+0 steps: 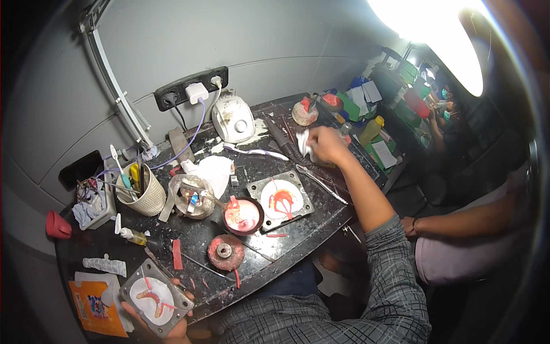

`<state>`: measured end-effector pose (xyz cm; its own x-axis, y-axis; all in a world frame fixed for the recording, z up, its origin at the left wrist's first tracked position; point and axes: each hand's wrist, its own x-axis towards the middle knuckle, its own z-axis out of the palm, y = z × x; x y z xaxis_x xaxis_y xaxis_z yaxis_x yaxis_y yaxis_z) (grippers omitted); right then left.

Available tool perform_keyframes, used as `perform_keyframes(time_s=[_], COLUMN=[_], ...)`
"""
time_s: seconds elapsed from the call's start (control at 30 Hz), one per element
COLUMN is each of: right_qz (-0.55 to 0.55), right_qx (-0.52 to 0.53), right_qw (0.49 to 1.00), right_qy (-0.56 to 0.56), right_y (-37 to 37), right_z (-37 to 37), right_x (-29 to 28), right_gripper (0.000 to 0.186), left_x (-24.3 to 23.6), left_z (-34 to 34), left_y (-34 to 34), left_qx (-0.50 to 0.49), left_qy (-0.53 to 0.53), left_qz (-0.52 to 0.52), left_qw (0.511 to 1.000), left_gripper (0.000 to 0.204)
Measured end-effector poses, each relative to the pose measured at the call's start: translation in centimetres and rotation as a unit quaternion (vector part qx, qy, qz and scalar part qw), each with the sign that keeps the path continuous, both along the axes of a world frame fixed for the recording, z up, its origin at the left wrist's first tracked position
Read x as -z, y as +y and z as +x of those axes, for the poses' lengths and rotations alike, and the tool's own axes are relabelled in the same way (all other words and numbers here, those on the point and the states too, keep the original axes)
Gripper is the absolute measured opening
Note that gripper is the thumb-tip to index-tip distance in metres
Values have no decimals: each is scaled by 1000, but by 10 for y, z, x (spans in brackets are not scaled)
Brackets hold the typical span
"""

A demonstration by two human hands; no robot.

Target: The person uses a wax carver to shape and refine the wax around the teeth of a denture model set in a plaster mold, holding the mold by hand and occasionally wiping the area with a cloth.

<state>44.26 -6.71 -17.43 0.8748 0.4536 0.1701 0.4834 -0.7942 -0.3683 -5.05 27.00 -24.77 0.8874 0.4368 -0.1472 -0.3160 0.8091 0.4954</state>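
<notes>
My left hand (pixel 176 327) grips a metal flask (pixel 134 286) at the lower left, its white plaster bearing a horseshoe form with red wax strips. My right hand (pixel 326 143) is closed on a crumpled white cloth or tissue (pixel 303 141) above the back right of the bench, beside a dark tool handle. A second flask (pixel 306 203) with white plaster and red wax lies at the middle right. Left of it is a dark pot of pink-white material (pixel 240 213). In front stands a round burner (pixel 224 251), near red wax strips (pixel 177 254).
A cluttered dark bench (pixel 292 241) holds a white cup of tools (pixel 137 203), a white device (pixel 233 117), a glass jar (pixel 190 200) and a pump bottle (pixel 130 235). A lamp arm (pixel 114 80) rises at the left. Another person's arm (pixel 464 218) is at the right.
</notes>
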Motion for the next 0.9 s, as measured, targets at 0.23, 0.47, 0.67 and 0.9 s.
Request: perform_keyframes(time_s=[0.23,0.47,0.67,0.9], right_qz=[427,130,-121,3], right_qx=[15,-18,-11,36], right_qw=[901,991,992,996], right_qy=[-80,7,44,76], right_y=[0,-2,36,30], right_z=[-5,-12,-35,-10], right_x=[-58,-41,3,-32], right_gripper=[18,25,59,33], left_x=[7,9,10,10], left_z=[-2,-1,-1,-4], left_y=[5,9,10,10], left_qx=[1,10,15,20], left_qy=[2,-2,-4,-9], left_qz=[0,-2,-2,-4], left_qw=[1000,1000,1000,1000], left_gripper=[102,101,101,100])
